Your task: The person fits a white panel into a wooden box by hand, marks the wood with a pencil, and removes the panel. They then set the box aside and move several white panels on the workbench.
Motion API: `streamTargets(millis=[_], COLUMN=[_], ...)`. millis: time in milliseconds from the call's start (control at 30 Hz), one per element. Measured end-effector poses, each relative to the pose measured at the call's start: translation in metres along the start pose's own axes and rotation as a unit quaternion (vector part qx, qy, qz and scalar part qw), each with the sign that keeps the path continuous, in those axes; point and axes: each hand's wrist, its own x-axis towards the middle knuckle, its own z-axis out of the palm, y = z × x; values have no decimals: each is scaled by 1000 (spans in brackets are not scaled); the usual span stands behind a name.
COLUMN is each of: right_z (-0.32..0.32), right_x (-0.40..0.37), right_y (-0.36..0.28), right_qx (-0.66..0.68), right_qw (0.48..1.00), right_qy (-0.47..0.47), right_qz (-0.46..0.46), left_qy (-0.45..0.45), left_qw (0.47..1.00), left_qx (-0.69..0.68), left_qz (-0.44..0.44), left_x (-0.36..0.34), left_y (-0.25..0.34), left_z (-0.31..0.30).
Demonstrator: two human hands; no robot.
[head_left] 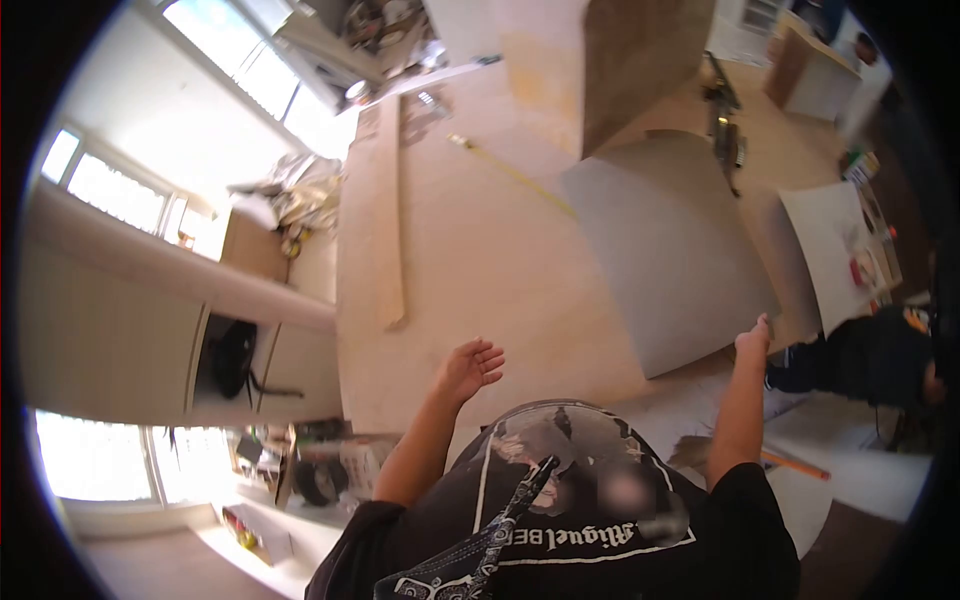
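My right hand [755, 335] has its fingers closed on the near right corner of a thin grey sheet [670, 250]. The sheet lies tilted over the right part of a large wooden worktable [480, 280], its near edge by my body. My left hand [471, 370] is held above the table's front part, fingers spread, with nothing in it. A yellow tape measure [515, 182] lies pulled out on the tabletop, one end reaching the sheet's left edge. Left of it rests a long wooden strip [390, 220].
A tall brown panel box [640, 70] stands at the back beside dark metal tools [722, 125]. At right are a person in dark clothes [850, 360], another person [868, 85] farther off, and a white board [830, 245]. Cabinets [120, 340] line the left.
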Motion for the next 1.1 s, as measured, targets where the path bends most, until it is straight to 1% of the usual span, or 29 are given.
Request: streamTargets(millis=[33,133,200,267,300,367,433,533,600,667,733,767,800,867,900,933,967,1000,1033,1067,1100], right_z=[-4,5,-9,-32,-28,-25,-24,-36,-57,-75,-83,-79,-80,-75,-70,-67,-63,-59,-57,-58,-58], right_x=[26,1,26,37,29,-14,-73,-100,-100,-105,-131,-159,-194,-244,-266,-287,-308,-332,-353,-369,-382], right_y=[10,31,56,78,85,93,100,115,125,135,145,151,161,185,199,212,225,241,258,276,294], right_qx=[0,-49,-49,-109,-56,-35,-5,-195,-278,-335,-369,-398,-424,-459,-471,-484,-466,-443,-418,-429,-439], right_qw=[999,998,998,989,989,983,976,961,947,934,924,910,894,865,851,836,840,845,850,840,831], right_qy=[-36,-27,-26,-79,-73,-41,-73,-39,-47,-60,-78,-113,-144,-198,-221,-242,-266,-290,-313,-317,-320], right_qz=[29,12,19,63,120,176,206,191,157,111,54,27,0,-48,-70,-91,-84,-77,-70,-95,-119], left_qy=[3,37,68,99,117,140,139,177,198,216,235,244,295,387,438,475,451,413,298,170,113], left_qw=[1000,999,998,995,993,990,990,984,980,976,968,963,941,876,805,709,770,812,836,834,782], left_qx=[6,19,14,6,0,-12,-12,-4,1,4,-13,-23,23,114,258,394,256,116,-6,-126,-238], left_qz=[2,25,14,3,2,8,15,23,27,36,89,115,166,263,307,341,372,396,462,510,565], left_x=[0,-8,-12,-15,-15,-27,-35,-59,-72,-81,-98,-112,-126,-147,-153,-159,-186,-216,-229,-241,-253], left_y=[-1,-6,-12,-22,-26,-32,-35,-26,-25,-21,-10,-4,8,44,69,100,136,177,216,254,294], left_z=[-2,-5,-14,-22,-26,-41,-57,-66,-80,-95,-113,-126,-147,-183,-217,-254,-250,-247,-289,-331,-355])
